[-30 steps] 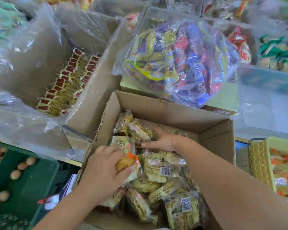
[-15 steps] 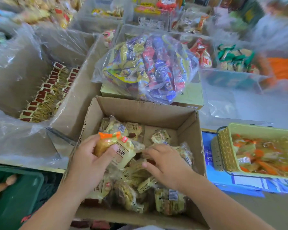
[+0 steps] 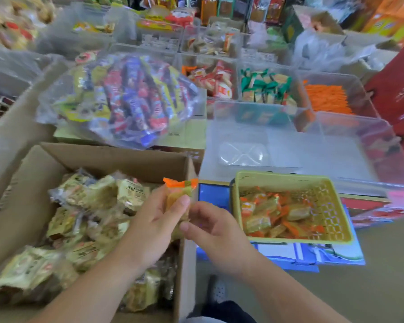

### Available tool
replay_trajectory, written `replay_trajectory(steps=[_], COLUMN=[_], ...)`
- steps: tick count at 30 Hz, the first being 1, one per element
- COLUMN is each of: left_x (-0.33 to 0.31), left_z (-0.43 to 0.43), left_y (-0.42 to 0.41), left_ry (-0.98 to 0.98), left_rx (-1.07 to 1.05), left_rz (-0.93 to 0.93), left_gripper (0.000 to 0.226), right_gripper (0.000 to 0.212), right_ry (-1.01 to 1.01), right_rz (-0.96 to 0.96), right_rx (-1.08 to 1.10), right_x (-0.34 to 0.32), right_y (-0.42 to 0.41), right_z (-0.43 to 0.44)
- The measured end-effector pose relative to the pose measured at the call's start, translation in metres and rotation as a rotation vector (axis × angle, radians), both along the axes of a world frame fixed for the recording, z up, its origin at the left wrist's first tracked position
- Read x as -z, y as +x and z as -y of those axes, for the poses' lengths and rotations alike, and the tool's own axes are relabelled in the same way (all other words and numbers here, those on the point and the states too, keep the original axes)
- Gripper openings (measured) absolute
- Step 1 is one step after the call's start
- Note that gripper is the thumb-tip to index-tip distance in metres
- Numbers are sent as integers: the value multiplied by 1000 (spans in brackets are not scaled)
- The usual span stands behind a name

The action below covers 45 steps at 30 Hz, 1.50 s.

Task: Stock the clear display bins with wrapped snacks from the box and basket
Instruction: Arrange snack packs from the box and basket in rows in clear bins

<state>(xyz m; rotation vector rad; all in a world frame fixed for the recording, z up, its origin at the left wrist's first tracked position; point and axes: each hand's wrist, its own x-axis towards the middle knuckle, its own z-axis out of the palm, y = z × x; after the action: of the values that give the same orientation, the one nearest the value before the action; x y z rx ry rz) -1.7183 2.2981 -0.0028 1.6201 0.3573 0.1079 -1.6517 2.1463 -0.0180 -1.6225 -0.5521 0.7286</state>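
Wrapped snack, orange-sealed, print blurred, in left hand

Orange-topped yellow snack between the fingers; right of them a yellow-green lattice basket; left, pale-yellow packets.

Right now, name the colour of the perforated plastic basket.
Yellow-green plastic basket, clearest in head view.

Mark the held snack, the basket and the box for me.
held snack (image 3: 177, 194), head view, on its yellow body below the orange wrapper end.
basket (image 3: 280, 176), head view, on its far rim.
box (image 3: 117, 161), head view, on its far inner wall.
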Motion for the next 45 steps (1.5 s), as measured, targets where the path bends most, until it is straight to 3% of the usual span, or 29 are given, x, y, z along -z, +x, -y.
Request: replay_trajectory(steps=[3,7,10,13,17,19,21,23,26,29,33,35,38,40,45], left_x=[10,27,42,50,55,59,64,69,80,83,83,86,89,89,81], left_z=[40,61,63,56,29,8,-15,-33,-45,-53,-59,-62,-68,-70,-74], left_y=[27,35,20,0,-27,-40,-53,-65,-80,-81,-72,-69,-72,-75,-81], left_ry=[149,696,894,916,926,993,1077,1034,877,948,1136,1159,1079,1021,886], left_rx=[73,11,16,-37,-251,-300,-233,-132,-62,-52,68,89,51,64,51], left_rz=[-14,-114,-231,-285,-365,-520,-765,-914,-890,-833,-680,-597,-539,-511,-481], left_gripper=[25,50,54,55,56,66,85,102,120,125,97,75,60,62,53], right_gripper=[10,9,16,46,45,41,38,35,35,47,66,86,115,113,81], right_ry=[-36,-312,-626,-892,-825,-749,-685,-602,-406,-368,-736,-949,-1211,-1246,-1119], right_rz=[-23,139,329,373,440,493,544,597,656,794,1083,1112,1108,1119,1167], right_rx=[49,300,341,160,159,112,40,-46,-201,-427,-761,-876,-1032,-1042,-938], right_x=[9,37,59,74,71,64,55,45,26,15,19,25,36,41,32], right_y=[33,83,111,123,118,110,100,85,56,35,31,32,30,26,24], right_z=[51,119,158,173,157,137,110,78,25,-26,-86,-104,-118,-121,-115])
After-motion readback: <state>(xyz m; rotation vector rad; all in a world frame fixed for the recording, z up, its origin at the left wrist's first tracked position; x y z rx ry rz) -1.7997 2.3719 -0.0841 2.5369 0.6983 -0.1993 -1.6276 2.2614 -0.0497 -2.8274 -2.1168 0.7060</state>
